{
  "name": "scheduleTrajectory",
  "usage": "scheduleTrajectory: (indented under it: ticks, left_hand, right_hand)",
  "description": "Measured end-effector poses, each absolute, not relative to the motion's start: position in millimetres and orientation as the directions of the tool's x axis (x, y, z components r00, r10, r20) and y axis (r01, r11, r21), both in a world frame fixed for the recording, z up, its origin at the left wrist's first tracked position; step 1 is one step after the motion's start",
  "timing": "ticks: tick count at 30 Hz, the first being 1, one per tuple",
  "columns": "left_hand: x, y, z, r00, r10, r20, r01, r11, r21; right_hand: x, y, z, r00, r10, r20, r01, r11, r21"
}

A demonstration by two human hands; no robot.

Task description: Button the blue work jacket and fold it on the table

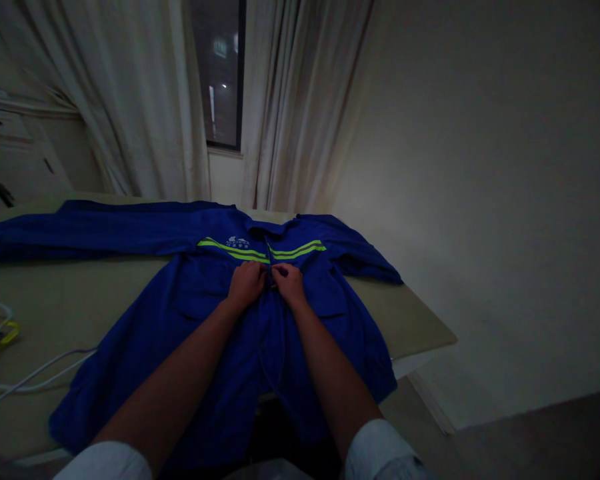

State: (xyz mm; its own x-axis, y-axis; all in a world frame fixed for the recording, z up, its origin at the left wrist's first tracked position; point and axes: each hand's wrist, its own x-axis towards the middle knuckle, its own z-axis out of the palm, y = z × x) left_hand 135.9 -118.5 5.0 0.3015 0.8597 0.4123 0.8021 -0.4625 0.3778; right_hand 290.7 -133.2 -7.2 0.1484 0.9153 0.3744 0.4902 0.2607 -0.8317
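Long, pleated curtains [140,100] hang behind a flat, straight-edged table [423,328], where we see a blue cloth jacket [203,293] lying front up, its fabric softly creased, lime stripes [297,252] banding the chest. Our left hand [247,283] and right hand [289,283] nearly meet over its middle, just below those stripes, fingertips pinching the front opening from either side; the jacket spreads beneath both, its sleeves reaching outward past our wrists

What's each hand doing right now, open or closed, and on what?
Left hand: closed, holding the blue jacket at its front opening.
Right hand: closed, pinching the same jacket opening from the other side.
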Motion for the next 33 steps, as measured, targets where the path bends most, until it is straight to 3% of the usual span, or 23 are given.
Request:
scheduleTrajectory:
  ticks: [8,18,33]
  left_hand:
    - [134,-114,0,0.301,0.874,0.381,0.776,-0.457,0.435]
    - [134,-104,-5,0.281,0.903,0.324,0.706,-0.423,0.568]
    - [135,-99,-11,0.278,0.915,0.293,0.714,-0.401,0.574]
  right_hand:
    - [291,-134,-10,0.148,0.911,0.385,0.488,0.272,-0.829]
    - [287,-138,-3,0.107,0.869,0.484,0.638,0.314,-0.703]
    - [283,-142,0,0.100,0.867,0.489,0.720,0.276,-0.636]
